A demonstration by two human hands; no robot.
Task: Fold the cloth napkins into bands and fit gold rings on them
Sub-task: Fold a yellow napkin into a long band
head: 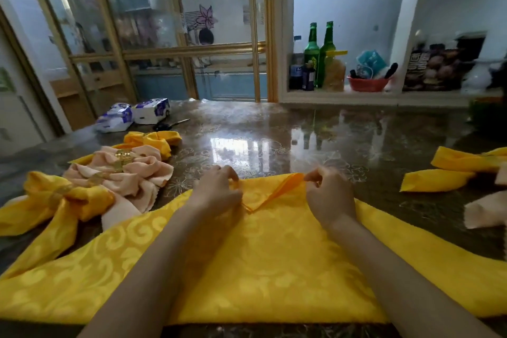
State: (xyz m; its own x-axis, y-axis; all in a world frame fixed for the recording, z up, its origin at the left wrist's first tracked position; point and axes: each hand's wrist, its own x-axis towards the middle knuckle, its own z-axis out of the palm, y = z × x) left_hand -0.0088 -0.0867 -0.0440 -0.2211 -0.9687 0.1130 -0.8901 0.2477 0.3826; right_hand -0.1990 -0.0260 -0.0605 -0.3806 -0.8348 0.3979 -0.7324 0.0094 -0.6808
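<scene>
Your left hand (219, 189) and right hand (330, 195) each pinch the far edge of the large yellow damask cloth napkin (274, 255), with the fingers curled onto the fabric. The right hand holds the tip of a narrow turned-over flap (270, 192). The left grips the edge just beside that flap's other end. The napkin lies spread along the near edge of the glossy patterned desk (274, 132), under both your forearms.

This looks like the start of the band fold: one thin hem is turned and most of the cloth is flat. Next, you probably need to bring that far edge towards you in even, parallel turns. Keep both pinches level so the band doesn't skew, then press the crease flat before reaching for a ring.

Towards the left edge of the desk sits a yellow ringed napkin (82, 200) cinched by a gold ring (56, 196). Touching it are peach ringed napkins (142, 170), and another yellow bundle (156, 140) lies beyond them. I can't make out a loose ring anywhere.

By the right edge lie folded yellow bands (439, 180) and a peach cloth (485, 211), none of them ringed as far as I can see. At the far-left corner are two white-and-blue tissue packs (131, 116), with black-handled scissors (170, 125) just beside them.
</scene>
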